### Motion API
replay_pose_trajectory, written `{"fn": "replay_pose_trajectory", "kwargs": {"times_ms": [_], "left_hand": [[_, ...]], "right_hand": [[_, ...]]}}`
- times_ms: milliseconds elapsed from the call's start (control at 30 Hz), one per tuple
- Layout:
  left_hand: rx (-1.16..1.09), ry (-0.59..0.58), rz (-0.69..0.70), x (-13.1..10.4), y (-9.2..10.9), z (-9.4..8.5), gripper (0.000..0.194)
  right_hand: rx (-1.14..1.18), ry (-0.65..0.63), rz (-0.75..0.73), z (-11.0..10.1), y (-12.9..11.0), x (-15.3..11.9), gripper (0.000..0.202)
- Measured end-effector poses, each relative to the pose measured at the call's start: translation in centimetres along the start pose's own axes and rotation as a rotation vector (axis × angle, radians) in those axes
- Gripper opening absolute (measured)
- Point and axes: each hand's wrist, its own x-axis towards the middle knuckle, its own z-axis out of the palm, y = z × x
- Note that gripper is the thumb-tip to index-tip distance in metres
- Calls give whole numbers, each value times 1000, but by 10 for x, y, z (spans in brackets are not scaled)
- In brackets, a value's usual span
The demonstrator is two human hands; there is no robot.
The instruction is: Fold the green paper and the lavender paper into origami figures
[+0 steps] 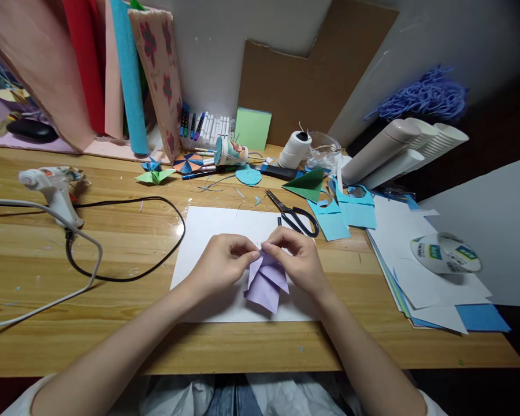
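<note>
Both hands meet over a white sheet of paper (208, 231) on the wooden table. Between them is a folded purple paper (265, 288), with loose flaps spreading toward me. My left hand (224, 260) pinches its top tip between thumb and index finger. From the other side, my right hand (298, 260) pinches the same top end, its fingertips almost touching the left ones. The exact fold under the fingertips is hidden. Black-handled scissors (292, 214) lie just beyond my right hand, partly on the white sheet.
A glue gun (54, 193) and looping cables (173, 208) occupy the left. Blue paper scraps (357, 208), a green folded paper (305, 184) and a thread spool (293, 150) lie behind. At right, a tape roll (444, 254) rests on stacked paper (398, 237).
</note>
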Motion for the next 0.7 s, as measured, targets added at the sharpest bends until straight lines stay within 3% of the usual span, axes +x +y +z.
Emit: {"fn": "replay_pose_trajectory", "kwargs": {"times_ms": [433, 600, 700], "left_hand": [[54, 55, 84, -1, -1, 3, 16], [-26, 47, 91, 0, 4, -2, 14], [-102, -18, 157, 0, 10, -11, 16]], "right_hand": [[-99, 5, -87, 0, -1, -1, 20], [-62, 92, -54, -5, 1, 1, 19], [2, 165, -11, -9, 5, 5, 20]]}}
